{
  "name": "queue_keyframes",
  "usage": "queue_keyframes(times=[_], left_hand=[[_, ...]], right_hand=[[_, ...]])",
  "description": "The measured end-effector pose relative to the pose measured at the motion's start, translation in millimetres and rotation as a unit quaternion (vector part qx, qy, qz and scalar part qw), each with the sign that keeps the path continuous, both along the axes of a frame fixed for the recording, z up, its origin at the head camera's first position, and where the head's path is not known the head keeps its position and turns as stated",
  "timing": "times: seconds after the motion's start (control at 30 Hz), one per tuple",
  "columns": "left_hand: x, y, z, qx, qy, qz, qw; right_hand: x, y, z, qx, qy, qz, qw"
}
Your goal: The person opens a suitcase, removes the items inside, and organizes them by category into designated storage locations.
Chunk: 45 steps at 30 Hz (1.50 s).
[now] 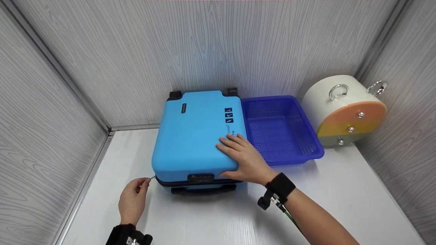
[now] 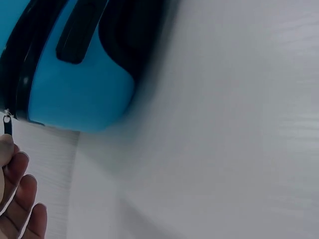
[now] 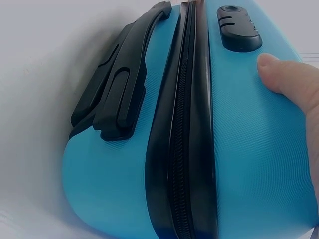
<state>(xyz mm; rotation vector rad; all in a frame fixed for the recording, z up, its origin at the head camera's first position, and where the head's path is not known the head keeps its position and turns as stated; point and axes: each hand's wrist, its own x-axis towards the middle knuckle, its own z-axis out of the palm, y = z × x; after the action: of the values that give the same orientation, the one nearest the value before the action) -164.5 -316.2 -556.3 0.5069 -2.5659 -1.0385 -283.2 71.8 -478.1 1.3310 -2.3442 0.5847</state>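
A light blue hard-shell suitcase (image 1: pixel 199 136) lies flat on the white table, its black handle (image 1: pixel 203 189) and combination lock (image 1: pixel 201 178) facing the front. My left hand (image 1: pixel 133 199) is at its front left corner and pinches a zipper pull (image 2: pixel 7 124) between thumb and forefinger; the other fingers are loosely bent. Spread over the lid's front right part, my right hand (image 1: pixel 246 160) rests with fingers straight. In the right wrist view its thumb (image 3: pixel 279 74) lies on the shell near the lock, and the zipper (image 3: pixel 182 124) there is closed.
A blue plastic basket (image 1: pixel 306 136) stands right against the suitcase. Beyond it is a white rounded box (image 1: pixel 327 88) with silver ring handles and a striped front of drawers. Wood-grain panels (image 1: pixel 204 44) wall the table at the back and both sides.
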Motion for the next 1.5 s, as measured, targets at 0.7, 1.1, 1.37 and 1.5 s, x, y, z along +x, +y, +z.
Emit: queue_keyframes(times=[0.7, 1.1, 1.37, 1.5], left_hand=[[-46.4, -12, 12.2, 0.102, -0.017, -0.061, 0.9928], [-59.4, 27, 88.7, 0.012, 0.152, -0.264, 0.9525], [-65.5, 39, 83.3, -0.218, 0.117, -0.325, 0.9126], [-64.5, 37, 85.9, -0.257, 0.098, -0.336, 0.9011]], right_hand=[[0.2, -1, 1.0, -0.001, 0.007, 0.001, 1.0], [0.6, -1, 1.4, 0.01, 0.005, -0.009, 1.0], [0.7, 0, 0.9, 0.005, 0.006, -0.006, 1.0], [0.7, 0, 0.5, 0.001, 0.008, -0.003, 1.0]])
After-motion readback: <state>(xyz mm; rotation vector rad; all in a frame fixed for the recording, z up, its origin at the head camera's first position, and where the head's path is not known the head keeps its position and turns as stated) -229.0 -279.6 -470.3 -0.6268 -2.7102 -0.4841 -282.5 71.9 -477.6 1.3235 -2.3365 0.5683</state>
